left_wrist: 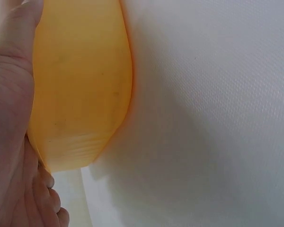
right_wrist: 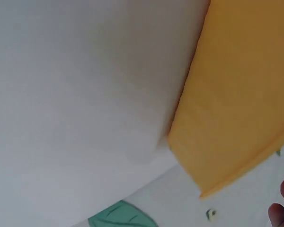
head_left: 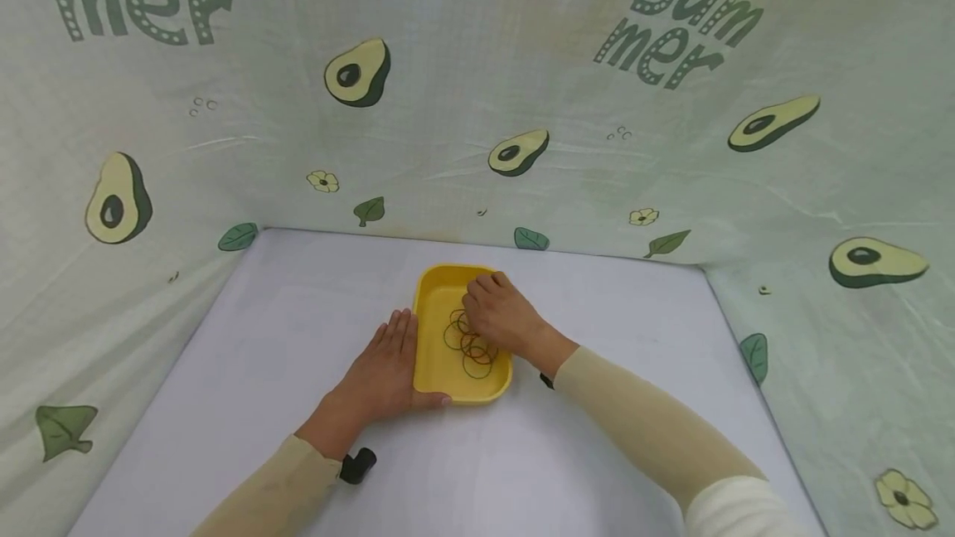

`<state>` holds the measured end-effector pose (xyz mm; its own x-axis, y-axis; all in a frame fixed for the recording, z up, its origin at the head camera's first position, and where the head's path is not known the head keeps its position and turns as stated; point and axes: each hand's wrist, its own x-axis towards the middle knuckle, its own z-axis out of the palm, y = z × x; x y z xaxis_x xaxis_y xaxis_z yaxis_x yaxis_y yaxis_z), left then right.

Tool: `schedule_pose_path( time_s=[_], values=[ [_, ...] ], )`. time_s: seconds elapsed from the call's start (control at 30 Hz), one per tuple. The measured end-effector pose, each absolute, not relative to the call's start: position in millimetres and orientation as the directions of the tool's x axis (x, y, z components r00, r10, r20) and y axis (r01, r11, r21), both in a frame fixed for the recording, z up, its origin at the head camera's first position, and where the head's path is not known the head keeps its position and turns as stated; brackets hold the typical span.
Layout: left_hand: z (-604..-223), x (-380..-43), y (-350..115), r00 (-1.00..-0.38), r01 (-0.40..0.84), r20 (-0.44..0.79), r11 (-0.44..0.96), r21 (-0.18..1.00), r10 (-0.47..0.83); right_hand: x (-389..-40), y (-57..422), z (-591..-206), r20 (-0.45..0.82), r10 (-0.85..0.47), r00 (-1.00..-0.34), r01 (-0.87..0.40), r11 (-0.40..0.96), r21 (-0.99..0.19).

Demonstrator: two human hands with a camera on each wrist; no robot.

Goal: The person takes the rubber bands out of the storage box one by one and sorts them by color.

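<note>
A yellow plastic tray (head_left: 427,371) sits on the white table, with several thin rubber bands (head_left: 475,361) in green, orange and red lying loosely on its floor. Along the tray's left side rests my left hand (head_left: 384,371), fingers straight and thumb laid at the near rim. In the left wrist view this hand (left_wrist: 12,109) lies against the tray's outer wall (left_wrist: 83,80). My right hand (head_left: 500,313) reaches over the right rim, fingers bent down beside the rubber bands. Its fingertips are hidden in the head view, so I cannot tell whether they pinch a band.
White table surface (head_left: 313,288) surrounds the tray. Behind it and at both sides hangs a pale cloth (head_left: 433,189) printed with avocados, leaves and flowers. A small black device (head_left: 358,466) is worn at the left wrist.
</note>
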<state>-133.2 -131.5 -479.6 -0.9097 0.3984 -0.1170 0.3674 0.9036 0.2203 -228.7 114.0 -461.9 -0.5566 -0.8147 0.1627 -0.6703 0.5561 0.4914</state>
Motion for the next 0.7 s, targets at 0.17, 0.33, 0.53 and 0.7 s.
schedule_pose_path(
  time_s=[0.17,0.33,0.53,0.7],
  values=[
    [-478.9,-132.3,-129.3,-0.917,0.351,-0.114,0.91,0.22,0.381,-249.8,152.4,-448.3,0.258,-0.737,-0.625,-0.586,0.661,0.469],
    [-477.9,-130.4,-128.8,-0.921,0.338,-0.115,0.91,0.239,0.372,-262.6,188.9,-448.4,0.245,-0.672,-0.699,-0.523,0.714,0.466],
    [-475.4,-129.3,-129.4,-0.922,0.344,-0.098,0.909,0.236,0.375,-267.9,211.0,-467.2,0.207,-0.651,-0.73,-0.531,0.731,0.429],
    [-474.0,-129.6,-128.4,-0.917,0.358,-0.093,0.904,0.235,0.388,-272.1,216.5,-482.9,0.194,-0.641,-0.743,-0.536,0.743,0.402]
  ],
)
